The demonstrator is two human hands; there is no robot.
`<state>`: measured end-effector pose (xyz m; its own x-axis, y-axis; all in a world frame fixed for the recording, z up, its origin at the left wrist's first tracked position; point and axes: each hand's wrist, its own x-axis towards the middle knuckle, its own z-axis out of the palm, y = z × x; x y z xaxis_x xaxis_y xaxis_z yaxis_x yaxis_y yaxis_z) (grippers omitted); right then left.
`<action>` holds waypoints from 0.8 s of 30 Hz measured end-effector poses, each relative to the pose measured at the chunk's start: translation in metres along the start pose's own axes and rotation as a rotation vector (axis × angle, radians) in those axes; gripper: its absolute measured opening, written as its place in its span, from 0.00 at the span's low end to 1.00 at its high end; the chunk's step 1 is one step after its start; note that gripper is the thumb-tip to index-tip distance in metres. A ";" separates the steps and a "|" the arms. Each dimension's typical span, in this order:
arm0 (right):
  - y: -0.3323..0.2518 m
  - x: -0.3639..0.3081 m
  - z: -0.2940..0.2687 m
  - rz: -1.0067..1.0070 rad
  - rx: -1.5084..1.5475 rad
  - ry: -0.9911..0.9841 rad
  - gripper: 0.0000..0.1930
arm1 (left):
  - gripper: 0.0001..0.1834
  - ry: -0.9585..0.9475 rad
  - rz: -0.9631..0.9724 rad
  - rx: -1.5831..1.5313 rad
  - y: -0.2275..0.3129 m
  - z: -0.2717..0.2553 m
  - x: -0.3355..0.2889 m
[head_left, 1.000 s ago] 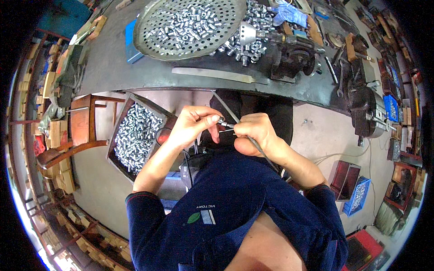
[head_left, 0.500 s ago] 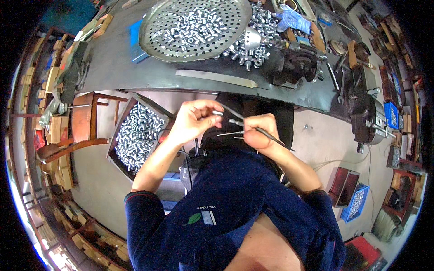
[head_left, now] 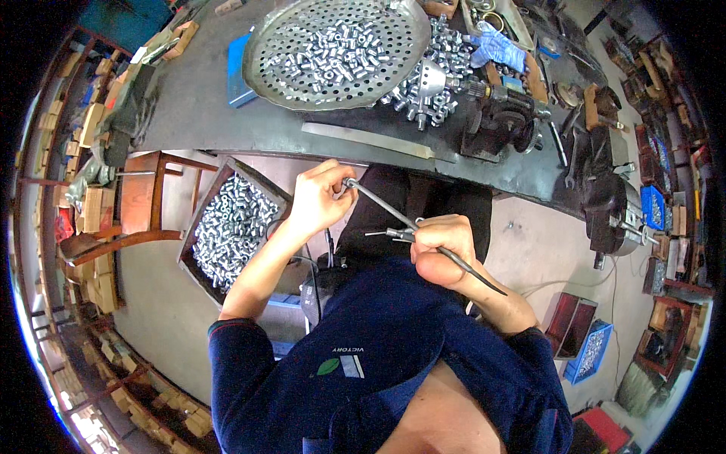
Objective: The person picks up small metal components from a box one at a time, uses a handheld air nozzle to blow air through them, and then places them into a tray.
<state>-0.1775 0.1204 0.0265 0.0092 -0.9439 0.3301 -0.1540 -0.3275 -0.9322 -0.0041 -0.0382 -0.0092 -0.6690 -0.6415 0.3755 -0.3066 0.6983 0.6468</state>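
My left hand (head_left: 324, 200) is closed, its fingertips pinching a small shiny metal fitting (head_left: 349, 182). The tip of a long thin metal rod (head_left: 382, 204) meets this fitting; whether it sits inside the bore I cannot tell. My right hand (head_left: 445, 250) is closed around the rod, whose dark tapered end sticks out past the wrist. Also in the right hand is a second, shorter tool (head_left: 395, 234) with a thin pin pointing left. Both hands are in front of my body, below the bench edge.
On the bench (head_left: 189, 113) lie a perforated round metal tray (head_left: 261, 79) of fittings, a loose heap of fittings (head_left: 446, 53), a flat metal strip (head_left: 363, 138), a motor-like machine (head_left: 499, 125) and a blue glove (head_left: 499, 49). A bin of fittings (head_left: 234, 227) stands at left, near a wooden chair (head_left: 140, 197).
The rod's tip and the fitting in my left hand have come together. My left hand has shifted slightly, its fingers curling more. The rod is now at a steeper slant in my right hand.
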 end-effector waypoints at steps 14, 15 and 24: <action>0.040 0.019 0.009 -0.039 -0.223 -0.010 0.29 | 0.14 -0.127 0.173 -0.096 0.030 0.019 0.011; 0.039 0.019 0.004 -0.036 -0.222 -0.005 0.29 | 0.13 -0.188 0.137 -0.112 0.027 0.019 0.014; 0.017 -0.004 -0.028 -0.017 -0.160 0.234 0.25 | 0.11 0.166 -0.075 0.268 -0.050 -0.009 0.134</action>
<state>-0.2082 0.1198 0.0138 -0.2122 -0.8970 0.3877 -0.3099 -0.3145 -0.8973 -0.0719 -0.1617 0.0151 -0.5251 -0.7220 0.4505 -0.5334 0.6917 0.4869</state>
